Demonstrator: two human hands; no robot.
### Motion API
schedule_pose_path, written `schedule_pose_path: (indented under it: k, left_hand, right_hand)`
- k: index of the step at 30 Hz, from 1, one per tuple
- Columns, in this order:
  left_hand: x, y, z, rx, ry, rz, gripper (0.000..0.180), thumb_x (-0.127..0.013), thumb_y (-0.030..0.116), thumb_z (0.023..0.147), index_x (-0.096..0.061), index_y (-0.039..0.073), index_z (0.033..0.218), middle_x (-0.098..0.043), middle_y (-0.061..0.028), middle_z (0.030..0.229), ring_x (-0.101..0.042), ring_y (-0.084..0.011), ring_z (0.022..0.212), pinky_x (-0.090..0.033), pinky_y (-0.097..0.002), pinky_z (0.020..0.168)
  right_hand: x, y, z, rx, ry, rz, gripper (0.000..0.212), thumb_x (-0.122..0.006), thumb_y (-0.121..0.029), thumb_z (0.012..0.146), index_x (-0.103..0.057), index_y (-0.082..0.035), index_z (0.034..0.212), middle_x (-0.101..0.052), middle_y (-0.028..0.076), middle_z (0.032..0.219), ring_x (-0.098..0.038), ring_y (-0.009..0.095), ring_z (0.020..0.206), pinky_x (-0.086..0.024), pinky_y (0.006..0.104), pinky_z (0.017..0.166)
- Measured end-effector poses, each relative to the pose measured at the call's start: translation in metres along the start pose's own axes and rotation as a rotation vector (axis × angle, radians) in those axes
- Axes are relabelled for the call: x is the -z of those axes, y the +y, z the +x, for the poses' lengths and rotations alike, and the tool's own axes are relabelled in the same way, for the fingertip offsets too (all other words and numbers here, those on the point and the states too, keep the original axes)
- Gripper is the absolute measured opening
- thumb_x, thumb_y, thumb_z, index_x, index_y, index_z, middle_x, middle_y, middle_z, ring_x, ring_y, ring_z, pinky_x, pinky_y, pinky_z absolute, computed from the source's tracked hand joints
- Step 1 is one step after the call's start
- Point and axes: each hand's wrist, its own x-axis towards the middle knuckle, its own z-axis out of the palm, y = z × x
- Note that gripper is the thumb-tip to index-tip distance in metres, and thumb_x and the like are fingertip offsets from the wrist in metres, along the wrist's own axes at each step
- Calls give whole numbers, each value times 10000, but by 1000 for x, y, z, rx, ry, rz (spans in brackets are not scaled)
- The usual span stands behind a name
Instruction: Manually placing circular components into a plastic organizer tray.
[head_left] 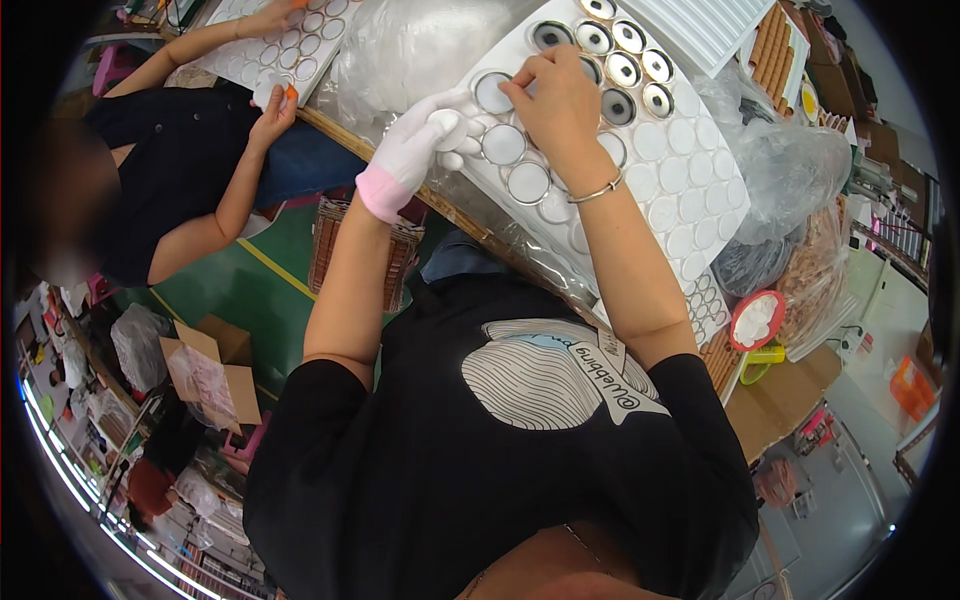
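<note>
Our gloved L hand (408, 150) has its fingers curled in round a small white disc (444, 121) at the L edge of the white tray (684, 100); can't tell if it's >1 pc. Our bare R hand (562, 110), thumb & fingertips close tog., is at a dark-rimmed white round (487, 95) nr that edge; can't tell if they grip anything. Black-centred rounds (623, 70) sit in rows beyond. To our L, a co-worker's hand (272, 120) holds another white pc (266, 90).
</note>
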Motion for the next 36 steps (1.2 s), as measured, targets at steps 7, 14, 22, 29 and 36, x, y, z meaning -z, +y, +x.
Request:
schedule_pose_path:
  k: [7, 14, 22, 29, 36]
  left_hand:
    - [-12, 15, -21, -22, 17, 58, 492, -518, 180, 928, -389, -53, 1342, -624, -156, 1091, -651, -187, 928, -520, -210, 652]
    - [-41, 15, -13, 6, 105, 235, 356, -675, 24, 808, -555, -20, 1140, -651, -110, 959, -641, -123, 769, -517, -210, 580]
    - [-27, 0, -12, -8, 178, 101, 381, -631, 70, 859, -494, -30, 1200, -643, -111, 1005, -652, -143, 804, -517, -204, 612]
    - [-32, -1, -13, -28, 128, -114, 334, -505, 12, 882, -475, -26, 1213, -614, -149, 1071, -652, -184, 905, -554, -231, 679]
    - [-43, -3, -7, -65, 73, 167, 370, -537, 24, 867, -469, -30, 1227, -621, -128, 1019, -654, -178, 873, -554, -240, 674]
  right_hand:
    - [39, -16, -15, 23, 104, 99, 221, -793, -267, 684, -656, -97, 721, -514, 52, 867, -555, 177, 666, -428, 335, 582]
    - [53, -8, -56, -146, -231, 482, 205, -775, -257, 722, -659, -87, 731, -535, 50, 844, -503, 156, 590, -429, 289, 558]
    - [47, 24, -44, -201, 44, 152, 164, -772, -185, 700, -656, -69, 689, -559, 49, 872, -544, 197, 588, -431, 322, 546]
    - [40, 23, -44, 46, 21, -76, 214, -802, -210, 681, -646, -64, 701, -560, 43, 853, -558, 188, 577, -448, 311, 527]
    - [65, -5, -60, -231, -123, 478, 202, -779, -223, 716, -643, -75, 705, -532, 45, 869, -518, 158, 635, -413, 311, 549]
